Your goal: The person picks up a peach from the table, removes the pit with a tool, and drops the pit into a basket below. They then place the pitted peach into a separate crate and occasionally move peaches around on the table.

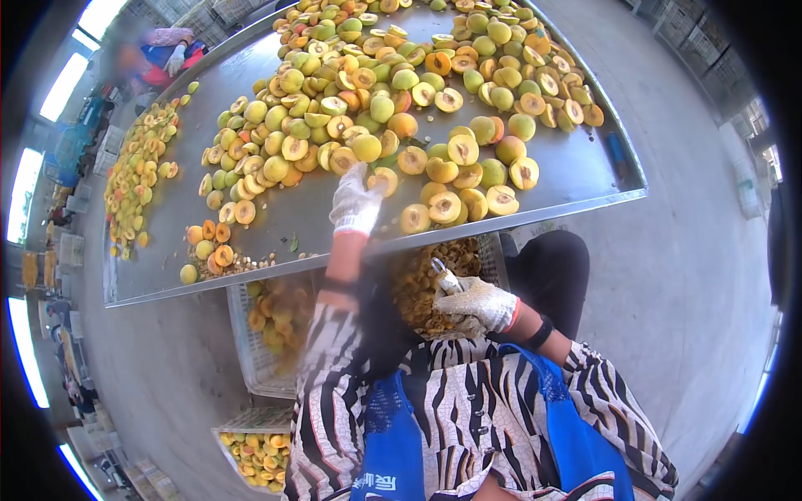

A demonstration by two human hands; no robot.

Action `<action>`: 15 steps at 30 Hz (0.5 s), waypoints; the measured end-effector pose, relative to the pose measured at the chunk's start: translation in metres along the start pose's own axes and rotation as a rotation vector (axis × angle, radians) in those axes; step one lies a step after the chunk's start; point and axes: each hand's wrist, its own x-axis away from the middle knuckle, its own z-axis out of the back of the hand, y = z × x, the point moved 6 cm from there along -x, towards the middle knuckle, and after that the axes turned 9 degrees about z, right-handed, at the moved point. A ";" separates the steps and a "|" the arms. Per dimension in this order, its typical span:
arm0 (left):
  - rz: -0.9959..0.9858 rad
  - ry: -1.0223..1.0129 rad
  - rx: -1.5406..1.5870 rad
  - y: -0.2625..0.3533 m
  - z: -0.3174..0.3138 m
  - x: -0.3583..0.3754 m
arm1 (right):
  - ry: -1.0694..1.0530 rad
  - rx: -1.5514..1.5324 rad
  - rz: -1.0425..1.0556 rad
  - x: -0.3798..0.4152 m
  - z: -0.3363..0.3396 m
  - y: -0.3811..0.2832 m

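Note:
My left hand [357, 203], in a white glove, reaches over the near edge of the metal table [280, 209]. Its thumb and fingers close around a halved peach [383, 180], cut face showing. Whole and halved yellow-green peaches [368, 149] lie just beyond the fingertips. Lower down, my right hand [478, 304], also gloved, wraps around the pale handle of a pitting tool [448, 282] with a looped metal tip. Under it is a crate of brown pits and scraps [418, 288].
A crate of peach pieces [261, 367] stands below the table, partly behind my left arm. Another crate of peaches [251, 412] is on the floor nearer me. A co-worker's gloved hand [176, 60] shows at the table's far left. A blue-handled item [616, 150] lies by the right rim.

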 end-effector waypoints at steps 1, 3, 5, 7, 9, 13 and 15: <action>-0.066 -0.011 -0.136 0.007 -0.012 -0.006 | 0.002 0.020 -0.009 -0.001 0.005 0.005; -0.080 -0.043 -0.204 0.012 -0.026 -0.012 | 0.039 0.011 0.035 0.005 0.006 0.005; -0.071 -0.085 -0.199 0.016 -0.029 -0.010 | 0.064 0.020 0.084 0.020 -0.007 -0.011; -0.035 -0.135 -0.120 0.017 -0.021 0.002 | 0.059 0.040 0.135 0.028 -0.019 -0.027; 0.189 -0.199 0.405 0.017 -0.004 0.035 | 0.119 0.068 0.261 0.018 -0.009 -0.018; 0.346 -0.414 1.402 -0.010 -0.005 0.085 | 0.344 0.570 0.265 0.011 -0.009 -0.019; 0.171 -0.427 1.309 -0.010 -0.004 0.105 | 0.359 0.624 0.379 0.008 -0.010 -0.019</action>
